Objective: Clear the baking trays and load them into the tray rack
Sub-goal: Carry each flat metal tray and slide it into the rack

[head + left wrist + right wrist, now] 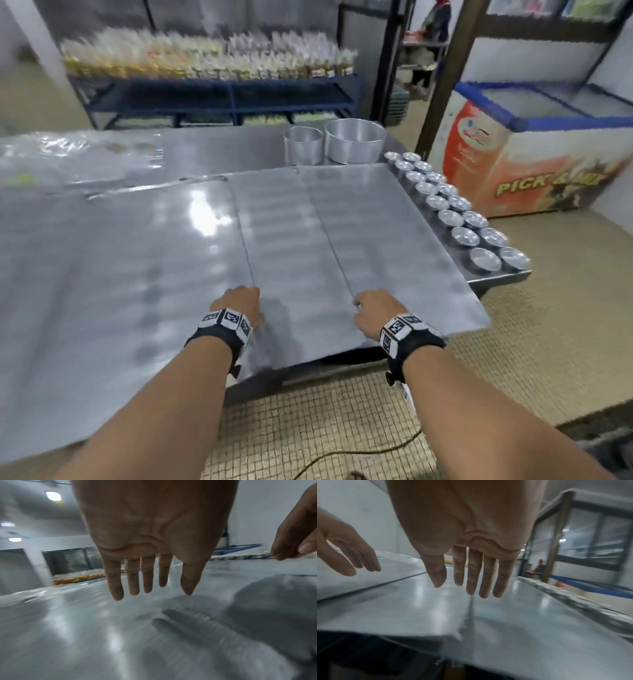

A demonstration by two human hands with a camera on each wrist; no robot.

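Fingers of the left hand [150, 536] and right hand [467, 534] hang straight and spread, holding nothing, low over the flat grey metal baking trays [291, 246] lying side by side on the steel desk [85, 274]. The trays' long axes run near to far, their near ends overhanging the desk edge. Best hook both near corners evenly; contact looks absent, though blur hinders.

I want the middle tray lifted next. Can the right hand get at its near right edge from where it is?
Probably yes. The right hand is open above the seam at the middle tray's right edge, nothing lying between. The right tray butts against that edge, so fingers may need to grip at the overhanging near end.
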